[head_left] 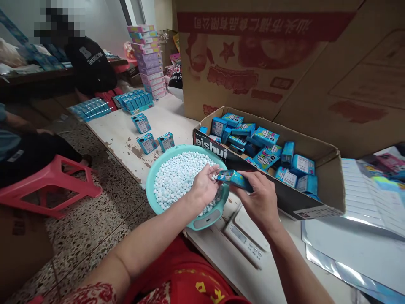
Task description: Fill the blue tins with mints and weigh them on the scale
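Small blue carton [237, 179], pinched between thumb and fingers of the right grip [260, 197], projects leftward from it; long axis roughly level and crosswise, free end pointing at the left grip [205, 186]. The latter is cupped, palm up, with white pieces [177, 181] at its fingers, over the turquoise basin [151, 192]. Below the right grip: scale [243, 242] on the desk [177, 110].

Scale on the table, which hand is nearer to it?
Right. The right hand is near the scale, by its far edge; the left hand is farther away, over the bowl.
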Demonstrator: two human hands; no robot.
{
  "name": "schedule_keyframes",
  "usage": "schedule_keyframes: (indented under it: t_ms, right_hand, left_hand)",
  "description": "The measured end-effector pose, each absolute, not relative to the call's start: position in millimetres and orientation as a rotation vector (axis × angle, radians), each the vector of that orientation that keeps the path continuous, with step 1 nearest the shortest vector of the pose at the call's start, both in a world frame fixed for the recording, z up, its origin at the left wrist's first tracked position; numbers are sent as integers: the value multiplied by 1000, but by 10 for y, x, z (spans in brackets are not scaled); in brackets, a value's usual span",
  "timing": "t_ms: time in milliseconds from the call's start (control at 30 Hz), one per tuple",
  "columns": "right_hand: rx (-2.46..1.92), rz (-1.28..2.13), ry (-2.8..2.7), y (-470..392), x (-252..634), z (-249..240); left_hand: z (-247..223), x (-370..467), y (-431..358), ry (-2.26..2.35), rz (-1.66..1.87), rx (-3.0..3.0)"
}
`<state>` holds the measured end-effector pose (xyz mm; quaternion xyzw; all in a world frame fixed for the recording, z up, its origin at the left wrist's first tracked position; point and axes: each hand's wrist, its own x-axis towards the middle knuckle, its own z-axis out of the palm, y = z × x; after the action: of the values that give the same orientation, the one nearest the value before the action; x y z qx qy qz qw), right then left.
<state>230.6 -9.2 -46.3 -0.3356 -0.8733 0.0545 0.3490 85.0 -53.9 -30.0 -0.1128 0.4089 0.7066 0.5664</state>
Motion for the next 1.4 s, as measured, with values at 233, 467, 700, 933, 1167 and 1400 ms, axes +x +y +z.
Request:
schedule_keyframes:
  t_ms: [233,467,700,933,1167,1400]
  right_hand:
    - [-992,430,-2018,-193,2412,-474]
    - [-1202,887,-1425,-401,3002,-1046]
    - [-1345,980,-1175,-598,3319,-1463]
    - [-1277,901,-1268,-689,3460,-1520]
    - [-1452,754,-1009,-777,3697,-1519]
    - [-1552,839,-877,-870,3734,-1624]
  left_hand:
    - [-342,800,-561,944,1655,-178]
    - [-397,298,-808,1525,1446,879]
    - [-506,43,-862,1837,1219,1181]
    - [-543,26,-899,1816,1318,1118]
    - [-460,59,-953,1797,1407,993]
    - [-525,84,-885,1781,1381,1023]
